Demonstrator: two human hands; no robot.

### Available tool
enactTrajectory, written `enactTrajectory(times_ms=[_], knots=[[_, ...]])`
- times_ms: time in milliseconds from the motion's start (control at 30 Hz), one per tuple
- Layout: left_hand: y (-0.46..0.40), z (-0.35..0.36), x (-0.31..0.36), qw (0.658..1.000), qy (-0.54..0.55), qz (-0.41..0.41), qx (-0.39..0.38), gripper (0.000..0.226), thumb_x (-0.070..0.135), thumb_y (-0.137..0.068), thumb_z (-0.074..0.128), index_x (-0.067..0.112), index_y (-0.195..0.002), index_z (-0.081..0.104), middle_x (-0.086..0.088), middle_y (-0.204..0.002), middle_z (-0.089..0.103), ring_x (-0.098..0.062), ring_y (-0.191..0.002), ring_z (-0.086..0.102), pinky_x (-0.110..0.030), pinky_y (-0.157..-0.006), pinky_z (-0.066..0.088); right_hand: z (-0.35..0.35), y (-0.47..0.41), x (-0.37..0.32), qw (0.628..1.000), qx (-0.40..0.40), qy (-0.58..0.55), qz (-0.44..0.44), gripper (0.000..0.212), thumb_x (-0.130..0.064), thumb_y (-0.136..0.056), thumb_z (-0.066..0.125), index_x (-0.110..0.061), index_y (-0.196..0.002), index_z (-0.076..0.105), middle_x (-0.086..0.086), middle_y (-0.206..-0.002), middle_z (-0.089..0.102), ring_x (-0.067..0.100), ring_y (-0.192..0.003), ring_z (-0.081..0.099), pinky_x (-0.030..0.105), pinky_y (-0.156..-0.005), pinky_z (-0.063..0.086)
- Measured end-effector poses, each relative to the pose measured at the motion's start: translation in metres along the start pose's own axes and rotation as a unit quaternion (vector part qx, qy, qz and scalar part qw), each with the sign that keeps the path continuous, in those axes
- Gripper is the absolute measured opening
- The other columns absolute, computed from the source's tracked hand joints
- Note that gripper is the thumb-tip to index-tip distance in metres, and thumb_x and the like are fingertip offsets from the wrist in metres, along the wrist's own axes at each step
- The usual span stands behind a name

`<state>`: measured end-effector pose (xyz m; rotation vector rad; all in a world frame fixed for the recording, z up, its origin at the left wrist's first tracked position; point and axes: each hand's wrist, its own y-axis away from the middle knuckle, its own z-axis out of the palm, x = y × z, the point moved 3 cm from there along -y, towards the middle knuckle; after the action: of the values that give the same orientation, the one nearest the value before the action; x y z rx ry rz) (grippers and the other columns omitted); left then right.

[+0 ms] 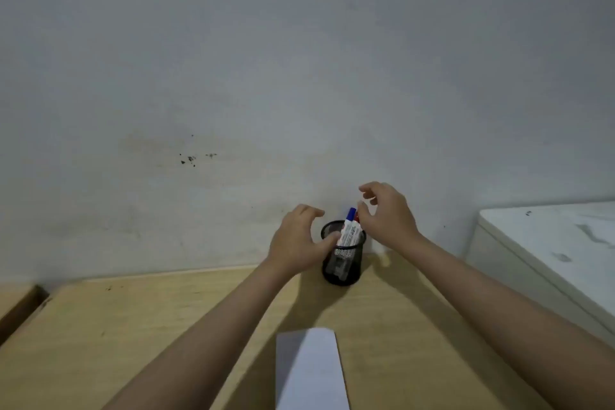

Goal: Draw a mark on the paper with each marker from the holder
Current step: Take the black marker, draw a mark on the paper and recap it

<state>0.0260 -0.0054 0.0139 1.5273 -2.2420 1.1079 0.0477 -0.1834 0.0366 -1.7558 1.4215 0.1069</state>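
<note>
Standing at the wall end of the wooden table (133,343), the black mesh holder (342,263) carries a blue-capped marker (349,225) and a red-capped marker (357,218); the left hand (296,243) cups its side, fingers spread, the right hand (387,216) seemingly pinches the red cap; paper (311,373) lies nearer

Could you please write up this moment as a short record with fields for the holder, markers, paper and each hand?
holder: black mesh cup, upright on wooden desk near the wall
markers: blue-capped marker and a red-capped marker standing inside
paper: white sheet, nearer the person, no marks visible
left hand: open, thumb at the holder's rim
right hand: open, fingers by the marker caps
</note>
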Motion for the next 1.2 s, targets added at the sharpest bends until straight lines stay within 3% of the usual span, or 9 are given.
enactTrajectory(times_ms=[267,367,533,633,733,800,933,1067,1200], knots=[[0.005,0.046,-0.005,0.993,-0.097,-0.063,-0.014,0.047,0.049,-0.083,0.056,0.008,-0.105,0.063,-0.006,-0.112,0.059,-0.025,-0.103,0.055,-0.037,-0.078,0.050,0.027,0.016,0.037,0.995,-0.037,0.068,0.058,0.041,-0.024,-0.086,0.054,-0.014,-0.126,0.057,0.010,-0.111,0.053,0.024,-0.099,0.057,0.038,-0.080,0.051],[0.005,0.050,-0.004,0.992,-0.098,-0.076,0.002,0.044,0.046,-0.084,0.056,0.007,-0.101,0.065,-0.006,-0.109,0.060,-0.024,-0.098,0.057,-0.039,-0.075,0.052,0.025,0.013,0.040,0.997,-0.016,0.054,0.052,0.030,-0.026,-0.085,0.058,-0.014,-0.112,0.062,0.007,-0.104,0.056,0.021,-0.091,0.058,0.035,-0.075,0.050],[0.005,0.051,-0.004,0.993,-0.073,-0.093,0.024,0.040,0.044,-0.083,0.059,0.007,-0.096,0.066,-0.006,-0.105,0.061,-0.024,-0.094,0.059,-0.036,-0.071,0.051,0.019,0.011,0.038,0.995,0.026,-0.055,0.080,0.008,-0.016,-0.080,0.066,-0.012,-0.076,0.059,0.005,-0.071,0.064,0.014,-0.065,0.059,0.034,-0.064,0.053],[0.007,0.050,-0.002,0.992,-0.068,-0.100,0.021,0.038,0.041,-0.084,0.058,0.007,-0.099,0.063,-0.007,-0.107,0.059,-0.025,-0.097,0.057,-0.036,-0.073,0.050,0.012,0.013,0.029,0.990,0.055,-0.106,0.069,0.005,-0.010,-0.078,0.068,-0.010,-0.078,0.063,0.004,-0.065,0.063,0.009,-0.056,0.056,0.030,-0.063,0.053],[0.014,0.043,0.004,0.994,0.019,-0.097,0.044,0.030,0.033,-0.086,0.057,0.010,-0.104,0.060,-0.008,-0.108,0.056,-0.023,-0.096,0.058,-0.031,-0.074,0.047,-0.010,0.017,0.009,0.985,0.114,-0.128,0.000,0.010,-0.010,-0.079,0.069,-0.012,-0.089,0.069,0.004,-0.071,0.066,0.011,-0.061,0.060,0.021,-0.063,0.051],[0.023,0.033,0.014,0.982,0.138,-0.097,0.084,0.013,0.025,-0.086,0.058,0.017,-0.097,0.061,-0.008,-0.100,0.062,-0.022,-0.086,0.063,-0.029,-0.069,0.048,-0.029,0.026,-0.004,0.973,0.172,-0.146,-0.043,0.008,-0.009,-0.080,0.070,-0.011,-0.087,0.072,0.006,-0.077,0.069,0.012,-0.065,0.065,0.018,-0.063,0.052],[0.043,0.013,0.039,0.898,0.411,-0.126,0.095,0.011,0.018,-0.089,0.059,0.024,-0.097,0.062,-0.016,-0.093,0.070,-0.025,-0.073,0.074,-0.039,-0.072,0.058,-0.046,0.066,-0.018,0.944,0.201,-0.261,-0.024,0.011,-0.002,-0.078,0.072,-0.011,-0.084,0.070,-0.004,-0.075,0.070,0.002,-0.069,0.067,0.010,-0.066,0.050],[0.056,0.002,0.052,0.861,0.476,-0.143,0.112,0.015,0.015,-0.085,0.064,0.018,-0.100,0.065,-0.015,-0.096,0.072,-0.021,-0.077,0.075,-0.038,-0.081,0.057,-0.034,0.104,-0.020,0.925,0.164,-0.341,0.009,0.012,0.009,-0.074,0.071,0.000,-0.082,0.072,-0.013,-0.071,0.073,0.000,-0.075,0.070,0.010,-0.071,0.051],[0.070,0.003,0.059,0.819,0.511,-0.228,0.125,0.010,0.008,-0.081,0.067,0.016,-0.088,0.066,-0.012,-0.096,0.071,-0.016,-0.073,0.073,-0.029,-0.071,0.057,-0.032,0.124,-0.023,0.911,0.191,-0.364,-0.006,0.015,0.012,-0.073,0.071,0.000,-0.082,0.071,0.005,-0.083,0.072,0.004,-0.079,0.071,0.014,-0.074,0.054]])
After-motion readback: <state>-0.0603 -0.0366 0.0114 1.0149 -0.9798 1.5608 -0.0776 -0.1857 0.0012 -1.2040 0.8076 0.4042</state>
